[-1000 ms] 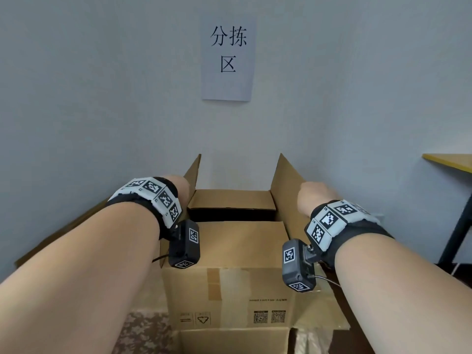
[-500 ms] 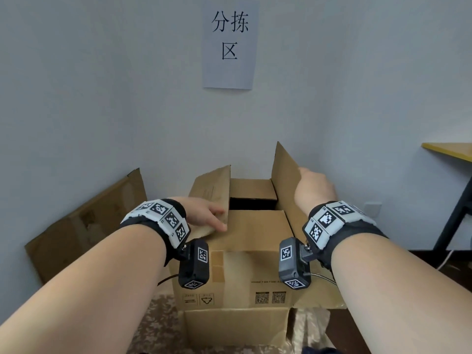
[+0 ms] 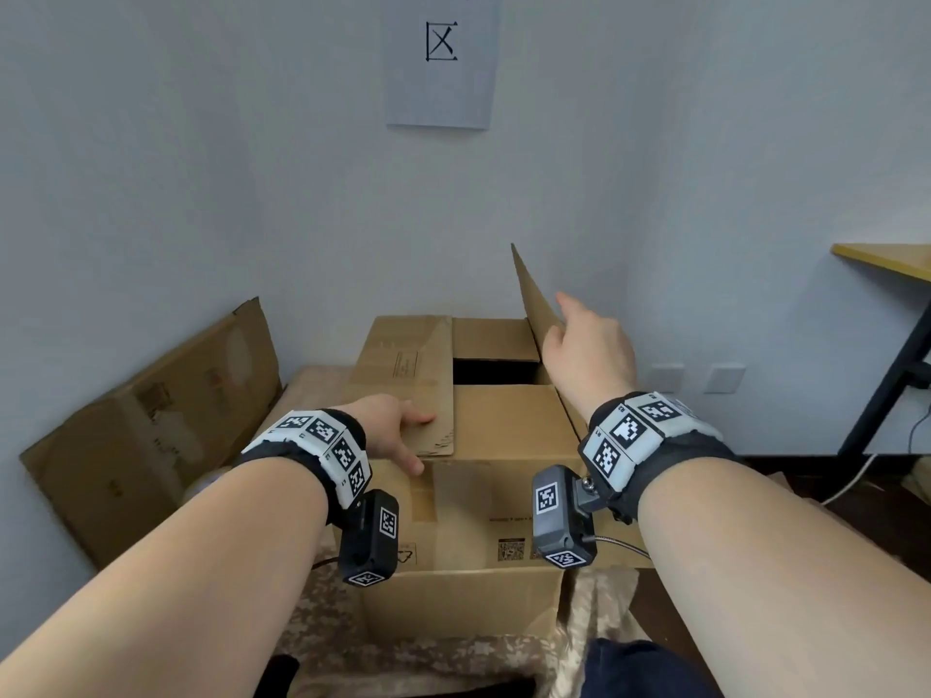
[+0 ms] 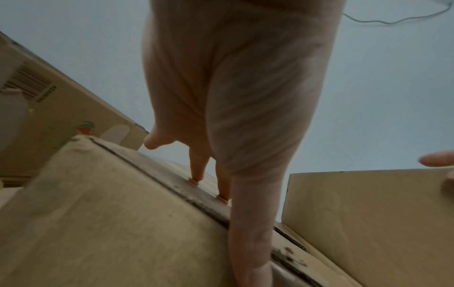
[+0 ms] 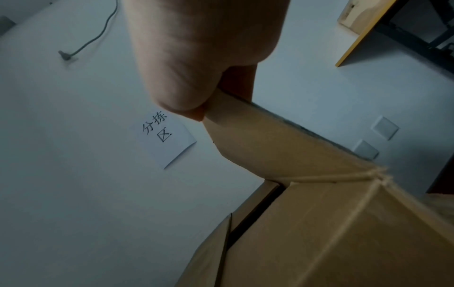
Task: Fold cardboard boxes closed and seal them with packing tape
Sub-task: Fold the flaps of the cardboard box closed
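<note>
While the left hand point(image 3: 390, 429) presses flat, straight fingers on the box's point(image 3: 496, 501) folded left flap point(image 3: 408, 380), the right hand point(image 3: 587, 352) pinches the upright right flap point(image 3: 534, 294), flattened cardboard point(image 3: 146, 425) leaning alongside

The sign point(image 3: 439, 57) on the wall is cut by the head view's top edge, leaving one character whole. The right hand point(image 3: 587, 352) has its fingers behind the raised flap point(image 3: 534, 299), and the box point(image 3: 504, 430) interior shows only as a dark gap. Box print point(image 3: 510, 549) is too small to read.
</note>
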